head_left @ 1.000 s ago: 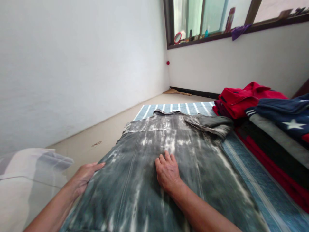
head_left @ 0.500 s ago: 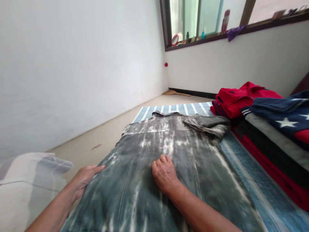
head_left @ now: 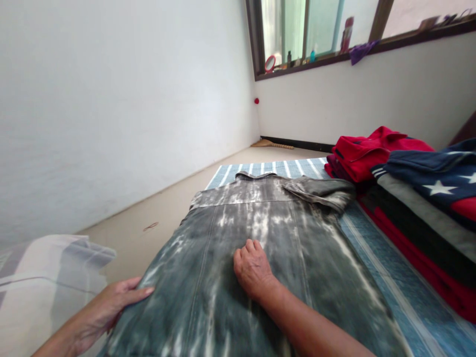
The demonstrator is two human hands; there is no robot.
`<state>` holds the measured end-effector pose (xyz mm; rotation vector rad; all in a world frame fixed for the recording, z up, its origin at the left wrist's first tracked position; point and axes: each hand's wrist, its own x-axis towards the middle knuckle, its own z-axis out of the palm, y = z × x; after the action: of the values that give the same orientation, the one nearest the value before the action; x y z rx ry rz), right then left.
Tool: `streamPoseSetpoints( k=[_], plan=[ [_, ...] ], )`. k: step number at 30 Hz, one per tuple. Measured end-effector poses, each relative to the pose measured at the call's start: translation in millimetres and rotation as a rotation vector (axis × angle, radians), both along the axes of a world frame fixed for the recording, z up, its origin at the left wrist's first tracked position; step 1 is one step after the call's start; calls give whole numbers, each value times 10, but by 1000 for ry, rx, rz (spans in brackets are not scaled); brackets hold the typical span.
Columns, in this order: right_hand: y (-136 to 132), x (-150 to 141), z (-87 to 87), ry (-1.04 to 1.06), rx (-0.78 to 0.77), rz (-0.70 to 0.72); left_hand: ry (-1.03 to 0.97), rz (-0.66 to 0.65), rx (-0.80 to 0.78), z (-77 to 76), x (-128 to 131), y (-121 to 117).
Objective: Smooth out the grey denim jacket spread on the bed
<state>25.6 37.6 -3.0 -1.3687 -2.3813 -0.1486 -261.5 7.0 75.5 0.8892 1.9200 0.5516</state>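
Observation:
A grey-green jacket [head_left: 275,238] with whitish streaks lies spread back side up, its collar at the far end. Its right-hand sleeve [head_left: 323,191] is folded over near the shoulder. My left hand [head_left: 115,302] is at the jacket's left edge, thumb on top and the other fingers mostly hidden under the cloth. In the middle of the back rests my right hand [head_left: 253,267], closed with its fingers curled down against the fabric. Whether it pinches any cloth is hidden.
Under the jacket is a blue-and-white striped mat [head_left: 372,267]. Stacked folded clothes [head_left: 420,198] stand at the right. A pale cloth-like bundle [head_left: 48,277] lies at the left, and a thin loop [head_left: 150,226] on the floor. A white wall [head_left: 130,99] runs along the left.
My left hand has moved down and slightly left along the jacket's edge, toward me. My right hand keeps its place on the jacket's back.

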Motion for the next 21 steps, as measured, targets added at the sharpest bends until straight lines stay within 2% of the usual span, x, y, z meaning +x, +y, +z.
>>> streamPoseSetpoints(
  k=[3,10,15,19,21],
  plan=[
    [-6,7,-12,9,2,-9,-148,-34,-54,-80,-100,46],
    [-19,27,-27,15,-6,-20,-4,37,-15,-291,-287,124],
    [-56,-19,-27,2,-26,-49,4,56,11,-210,-169,-4],
    [-87,-36,-17,-29,-42,-40,-242,29,-24,-127,9,-195],
    [-96,-30,-8,-44,-54,-41,-274,36,-28,-132,50,-274]
  ],
)
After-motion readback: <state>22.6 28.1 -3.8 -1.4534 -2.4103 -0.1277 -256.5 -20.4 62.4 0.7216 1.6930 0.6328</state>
